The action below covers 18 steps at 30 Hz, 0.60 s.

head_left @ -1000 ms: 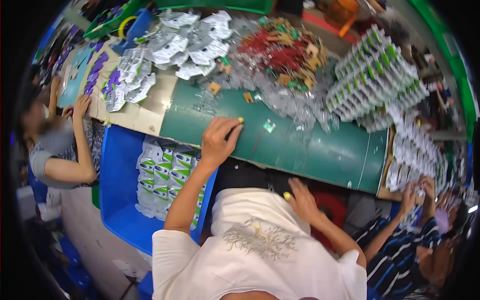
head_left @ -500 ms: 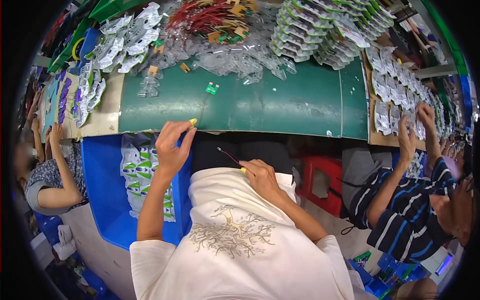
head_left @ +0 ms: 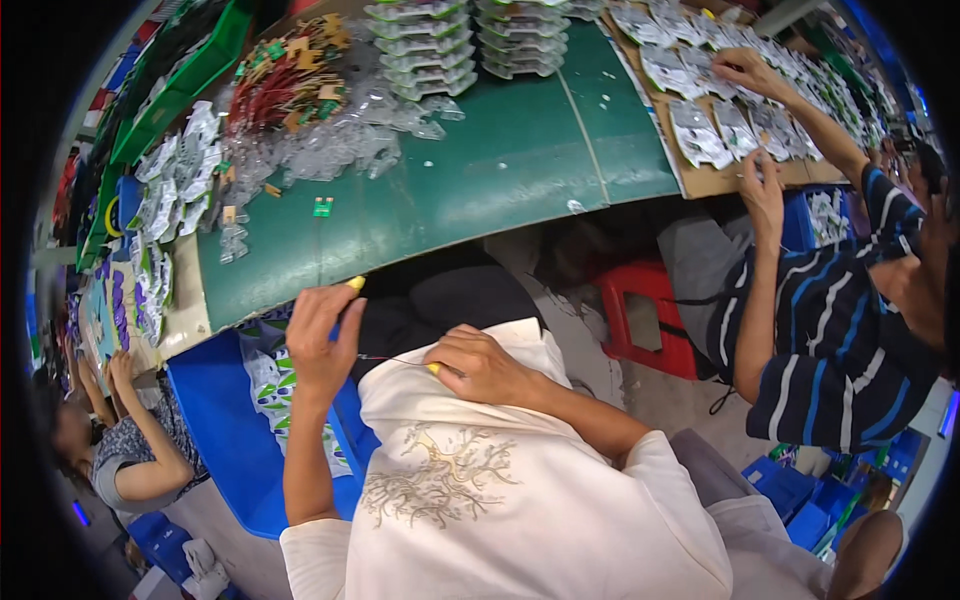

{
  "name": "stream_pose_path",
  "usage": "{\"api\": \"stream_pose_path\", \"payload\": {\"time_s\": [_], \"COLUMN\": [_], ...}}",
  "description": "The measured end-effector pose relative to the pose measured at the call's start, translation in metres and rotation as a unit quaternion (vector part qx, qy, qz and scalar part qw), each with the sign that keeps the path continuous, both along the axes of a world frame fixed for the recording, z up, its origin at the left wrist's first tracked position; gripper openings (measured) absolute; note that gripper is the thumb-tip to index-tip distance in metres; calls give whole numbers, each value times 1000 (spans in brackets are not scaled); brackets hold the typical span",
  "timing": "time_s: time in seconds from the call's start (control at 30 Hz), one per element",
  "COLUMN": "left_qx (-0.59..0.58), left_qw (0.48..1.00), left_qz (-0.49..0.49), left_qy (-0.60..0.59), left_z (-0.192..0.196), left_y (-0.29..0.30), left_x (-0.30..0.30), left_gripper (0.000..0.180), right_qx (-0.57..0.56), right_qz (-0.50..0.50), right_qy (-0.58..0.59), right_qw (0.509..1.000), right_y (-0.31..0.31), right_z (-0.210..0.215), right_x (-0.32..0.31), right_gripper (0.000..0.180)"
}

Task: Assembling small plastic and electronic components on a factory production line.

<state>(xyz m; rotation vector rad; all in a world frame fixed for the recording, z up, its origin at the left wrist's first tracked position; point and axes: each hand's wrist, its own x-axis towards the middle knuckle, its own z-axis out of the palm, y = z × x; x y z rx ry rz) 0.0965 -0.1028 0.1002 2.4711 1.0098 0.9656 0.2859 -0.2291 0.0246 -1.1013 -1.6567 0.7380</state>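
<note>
My left hand (head_left: 322,338) is raised by the near edge of the green work table, a yellow finger cover on its index finger. Its thumb and index finger are apart, and I see nothing between them. Close to my shirt, my right hand (head_left: 472,364) is closed, with a yellow cover on its thumb. It pinches a thin dark-red wire (head_left: 398,359), which stretches left to a small tip just beside my left wrist. Whether the left hand touches that tip I cannot tell.
On the green table (head_left: 470,190) lie a small green circuit board (head_left: 323,206), clear plastic pieces (head_left: 340,140), a heap of red wires (head_left: 265,95) and stacked white-green trays (head_left: 425,50). A blue bin (head_left: 225,420) stands at my left, a red stool (head_left: 645,310) right. Co-workers sit on both sides.
The head view has swung and tilted, shifting the table scene leftward. My right hand has come nearer my left, and the wire now runs almost level instead of slanting up.
</note>
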Motion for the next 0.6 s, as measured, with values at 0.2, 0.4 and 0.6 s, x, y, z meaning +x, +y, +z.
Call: {"api": "stream_pose_path", "payload": {"time_s": [0.2, 0.4, 0.6], "left_qx": [-17, -24, -29], "left_qw": [999, 998, 998], "left_qz": [1, -14, -28], "left_qy": [29, 49, 50], "left_z": [-5, -1, -2], "left_y": [-4, -8, -10], "left_x": [-5, 10, 17], "left_gripper": [24, 23, 22], "right_qx": [23, 14, 31], "right_qz": [-49, -76, -90], "right_qy": [24, 31, 33], "right_qw": [998, 997, 995], "right_y": [-2, -4, -5], "right_z": [-2, -2, -5], "right_x": [7, 13, 12], "right_gripper": [18, 17, 17]}}
